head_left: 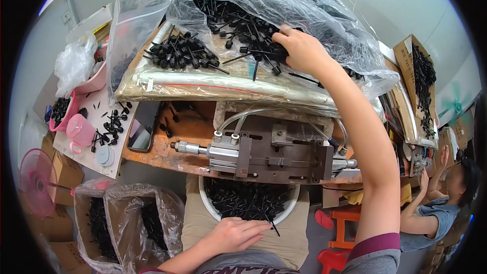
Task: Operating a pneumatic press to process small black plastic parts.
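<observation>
My right hand (pixel 303 50) reaches over the bench into a heap of black stemmed plastic parts (pixel 253 28) on a plastic-covered tray. Its fingers are curled down among the parts, and what they hold is hidden. My left hand (pixel 238 234) lies with fingers stretched out at the near rim of a white bowl (pixel 204 200) on my lap. The bowl is full of similar thin black parts (pixel 248 198); one stem pokes over the rim beside my left fingertips. Between the tray and bowl sits a metal clamping fixture (pixel 276 160) with air cylinders and clear hoses.
A smaller heap of black parts (pixel 182 53) lies at the tray's left. Left of the fixture are a phone (pixel 143 127), a pink mug (pixel 80 131) and loose parts. Lined boxes (pixel 127 218) stand below left. A co-worker (pixel 431 213) sits at right, near red stools (pixel 345 228).
</observation>
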{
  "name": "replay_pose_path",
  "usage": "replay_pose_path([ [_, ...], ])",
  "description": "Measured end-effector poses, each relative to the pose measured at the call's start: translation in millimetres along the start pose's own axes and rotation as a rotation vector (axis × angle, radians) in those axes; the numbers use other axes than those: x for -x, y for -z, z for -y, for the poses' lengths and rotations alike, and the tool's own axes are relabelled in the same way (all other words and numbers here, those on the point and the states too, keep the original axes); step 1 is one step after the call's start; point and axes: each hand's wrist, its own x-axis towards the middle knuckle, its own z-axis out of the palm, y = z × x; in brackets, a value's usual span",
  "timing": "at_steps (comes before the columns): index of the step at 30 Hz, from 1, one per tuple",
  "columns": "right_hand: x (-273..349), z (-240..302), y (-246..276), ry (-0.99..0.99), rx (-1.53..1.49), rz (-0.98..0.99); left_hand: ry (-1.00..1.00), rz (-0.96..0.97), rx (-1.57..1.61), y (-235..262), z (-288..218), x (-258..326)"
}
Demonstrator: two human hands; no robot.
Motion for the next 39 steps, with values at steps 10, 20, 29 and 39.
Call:
replay_pose_path([
  [10,40.6,-13.7,17.6,-0.140,-0.403,-0.074,-0.008,-0.070,0.027,-7.7,5.4,2.8],
  [20,74.8,-22.1,33.2,-0.147,-0.406,-0.006,-0.023,-0.079,0.041,-15.2,8.1,8.4],
  [29,66.1,-3.2,40.4,-0.042,-0.199,-0.080,-0.011,-0.027,0.039,-10.5,2.0,2.0],
  [39,47.3,7.2,25.4,-0.098,-0.195,0.084,0.037,-0.048,0.054,-8.6,0.5,5.5],
])
